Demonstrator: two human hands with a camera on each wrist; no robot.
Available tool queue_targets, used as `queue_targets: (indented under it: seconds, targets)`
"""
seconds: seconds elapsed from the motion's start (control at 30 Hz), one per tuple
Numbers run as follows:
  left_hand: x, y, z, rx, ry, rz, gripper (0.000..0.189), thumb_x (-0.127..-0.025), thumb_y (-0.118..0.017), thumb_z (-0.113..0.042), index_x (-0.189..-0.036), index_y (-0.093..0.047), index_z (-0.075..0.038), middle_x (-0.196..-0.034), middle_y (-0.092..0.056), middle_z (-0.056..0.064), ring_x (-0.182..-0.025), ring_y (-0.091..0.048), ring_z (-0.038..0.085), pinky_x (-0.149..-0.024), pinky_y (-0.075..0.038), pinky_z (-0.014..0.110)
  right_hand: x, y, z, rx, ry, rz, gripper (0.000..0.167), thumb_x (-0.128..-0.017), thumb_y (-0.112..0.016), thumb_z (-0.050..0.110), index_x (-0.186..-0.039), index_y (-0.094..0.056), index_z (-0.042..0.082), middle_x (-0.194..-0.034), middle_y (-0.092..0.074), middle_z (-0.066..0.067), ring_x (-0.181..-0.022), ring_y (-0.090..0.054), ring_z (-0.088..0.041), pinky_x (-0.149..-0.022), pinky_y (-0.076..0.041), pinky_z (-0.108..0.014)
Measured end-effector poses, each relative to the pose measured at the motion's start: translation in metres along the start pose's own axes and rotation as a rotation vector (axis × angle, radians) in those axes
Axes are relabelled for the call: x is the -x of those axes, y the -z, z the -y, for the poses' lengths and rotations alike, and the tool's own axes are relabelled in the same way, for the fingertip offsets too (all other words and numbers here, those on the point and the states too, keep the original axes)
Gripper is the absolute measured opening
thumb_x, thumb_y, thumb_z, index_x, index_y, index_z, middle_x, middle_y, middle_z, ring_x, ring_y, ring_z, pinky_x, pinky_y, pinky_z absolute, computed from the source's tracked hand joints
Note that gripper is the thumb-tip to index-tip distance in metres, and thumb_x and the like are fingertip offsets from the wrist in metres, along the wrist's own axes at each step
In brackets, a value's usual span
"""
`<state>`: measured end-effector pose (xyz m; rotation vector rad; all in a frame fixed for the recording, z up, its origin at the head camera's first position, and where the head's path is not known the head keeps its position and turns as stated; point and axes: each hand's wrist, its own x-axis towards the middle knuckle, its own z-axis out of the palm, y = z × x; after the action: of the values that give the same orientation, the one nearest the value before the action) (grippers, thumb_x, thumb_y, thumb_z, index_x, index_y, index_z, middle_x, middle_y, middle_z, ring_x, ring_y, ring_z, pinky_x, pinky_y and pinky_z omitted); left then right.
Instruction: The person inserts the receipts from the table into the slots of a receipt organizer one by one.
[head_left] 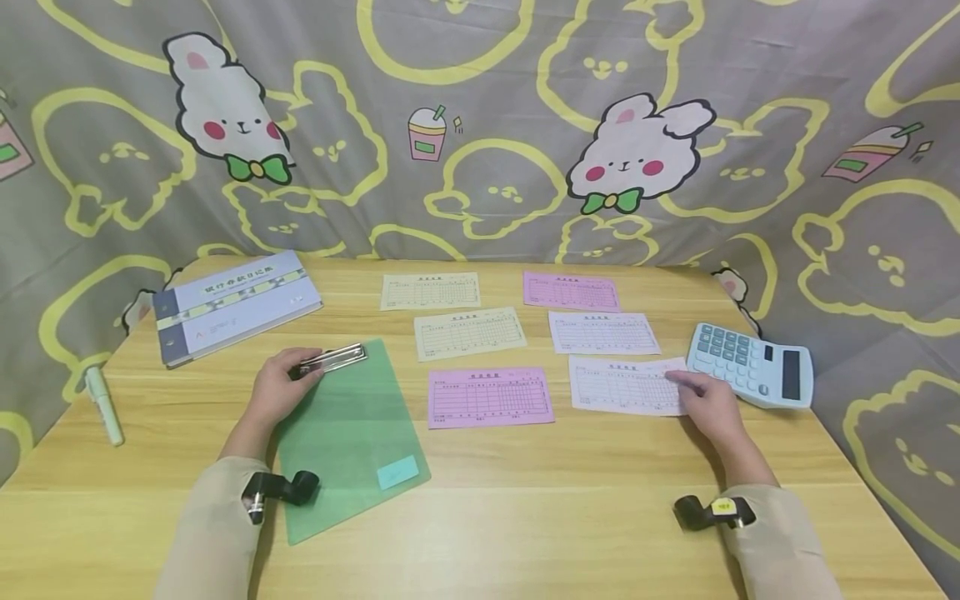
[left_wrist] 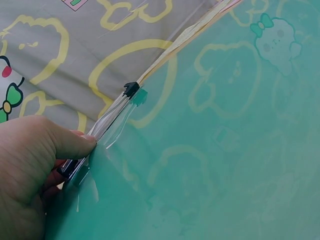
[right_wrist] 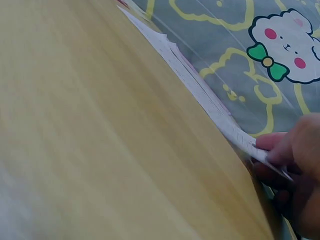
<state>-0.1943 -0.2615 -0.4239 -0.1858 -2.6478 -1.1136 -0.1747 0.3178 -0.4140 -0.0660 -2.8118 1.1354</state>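
Note:
My left hand [head_left: 281, 385] grips a translucent green clipboard [head_left: 348, 442] at the left end of its metal clip [head_left: 333, 358]; in the left wrist view the thumb [left_wrist: 75, 143] lies on the clip's near side. A small blue label sits at the clipboard's lower right corner. Between thumb and fingers, my right hand [head_left: 708, 404] pinches the right edge of a white printed form slip [head_left: 622, 385]. In the right wrist view that slip [right_wrist: 220, 117] bends up slightly at the held end. A light blue calculator [head_left: 750, 365] lies just beyond the right hand.
Pink [head_left: 491, 398], cream [head_left: 470, 333] and white [head_left: 603, 333] slips lie in two columns mid-table. A lavender ledger book [head_left: 238, 307] lies back left, a pale green marker [head_left: 105, 407] at the left edge. A patterned curtain [head_left: 480, 192] hangs behind the wooden table [head_left: 525, 517].

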Motion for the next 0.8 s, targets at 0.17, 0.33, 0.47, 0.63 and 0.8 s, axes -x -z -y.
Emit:
queue_targets:
  seconds: [0.17,0.33,0.47,0.63,0.8]
  targets:
    - [0.000,0.000,0.000,0.001,-0.004,0.003,0.029,-0.078,-0.061,-0.002,-0.105,-0.056,0.006,-0.103,-0.052,0.024,-0.098,-0.045,0.038,-0.084,-0.031,0.051,-0.001,0.010,-0.002,-0.070,-0.032,0.079,0.033,-0.086,-0.047,0.012,-0.112,-0.051,-0.008,-0.121,-0.038,-0.031,-0.115,-0.028,-0.045,-0.089,-0.023,-0.054]
    - [-0.002,-0.002,0.000,0.004,0.003,0.011,0.029,-0.078,-0.061,-0.003,-0.105,-0.057,0.005,-0.104,-0.052,0.024,-0.098,-0.044,0.038,-0.084,-0.030,0.051,0.001,0.020,-0.004,-0.110,-0.108,0.141,0.043,-0.084,-0.054,0.021,-0.118,-0.048,-0.006,-0.126,-0.033,-0.029,-0.112,-0.030,-0.037,-0.092,-0.025,-0.047]
    - [-0.003,-0.003,-0.002,0.009,0.003,0.019,0.029,-0.077,-0.061,-0.002,-0.105,-0.057,0.006,-0.104,-0.052,0.024,-0.098,-0.045,0.038,-0.084,-0.030,0.051,0.004,0.027,-0.002,-0.113,-0.089,0.161,0.043,-0.084,-0.055,0.021,-0.119,-0.048,-0.003,-0.123,-0.040,-0.024,-0.103,-0.039,-0.024,-0.082,-0.037,-0.027]
    - [-0.003,-0.001,-0.001,0.017,0.003,0.027,0.030,-0.077,-0.060,-0.001,-0.106,-0.056,0.006,-0.104,-0.052,0.024,-0.098,-0.044,0.039,-0.084,-0.030,0.052,0.003,0.039,0.011,-0.174,0.046,0.199,0.036,-0.084,-0.055,0.015,-0.115,-0.052,-0.003,-0.115,-0.051,-0.002,-0.092,-0.045,0.002,-0.068,-0.041,-0.016]
    - [-0.004,0.002,-0.001,0.008,0.019,0.051,0.031,-0.078,-0.060,-0.002,-0.108,-0.056,0.006,-0.105,-0.051,0.024,-0.099,-0.044,0.039,-0.085,-0.030,0.052,-0.004,0.056,0.031,-0.191,0.137,0.252,0.032,-0.085,-0.054,0.015,-0.114,-0.054,0.001,-0.105,-0.051,0.015,-0.090,-0.045,0.004,-0.068,-0.041,-0.015]
